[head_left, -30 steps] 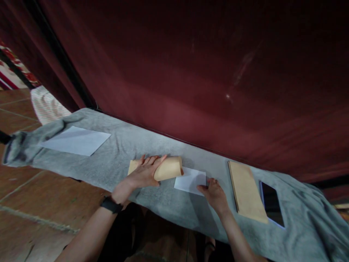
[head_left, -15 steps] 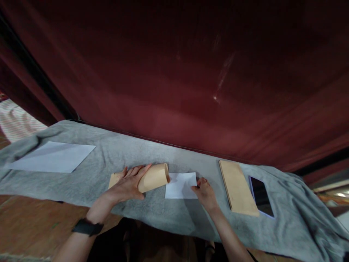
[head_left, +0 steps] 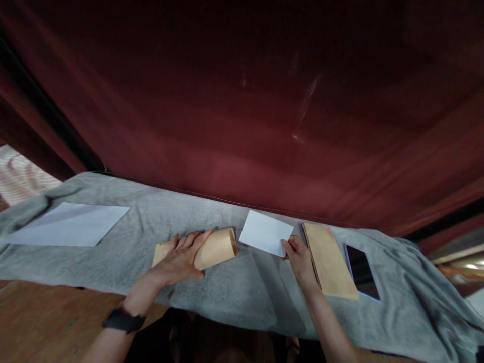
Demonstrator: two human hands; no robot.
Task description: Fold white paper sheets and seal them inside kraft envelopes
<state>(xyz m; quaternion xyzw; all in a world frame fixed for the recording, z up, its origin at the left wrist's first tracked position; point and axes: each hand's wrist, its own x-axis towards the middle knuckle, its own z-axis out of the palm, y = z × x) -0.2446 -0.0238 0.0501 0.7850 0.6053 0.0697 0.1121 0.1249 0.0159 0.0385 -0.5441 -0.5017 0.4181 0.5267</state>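
My left hand (head_left: 179, 262) lies over a brown paper bag (head_left: 217, 248), fingers across the top and thumb along the near side. Squeezed this way, the bag bulges and its mouth gapes to the right. Between thumb and fingertips of my right hand (head_left: 297, 254) is the lower right corner of a white sheet of paper (head_left: 264, 232). The sheet is tilted and apart from the bag's mouth, beyond it and to the right. The fingers beneath the sheet are partly hidden.
Flat brown paper bags (head_left: 330, 259) lie stacked to the right, beside a phone (head_left: 362, 271). Larger white paper (head_left: 71, 224) rests at the left on the grey cloth (head_left: 159, 201). A dark red upright surface (head_left: 227, 126) rises behind the cloth.
My right hand has taken the small white sheet up and to the right, turning it away from the bag's mouth. The left hand keeps its place on the bag.
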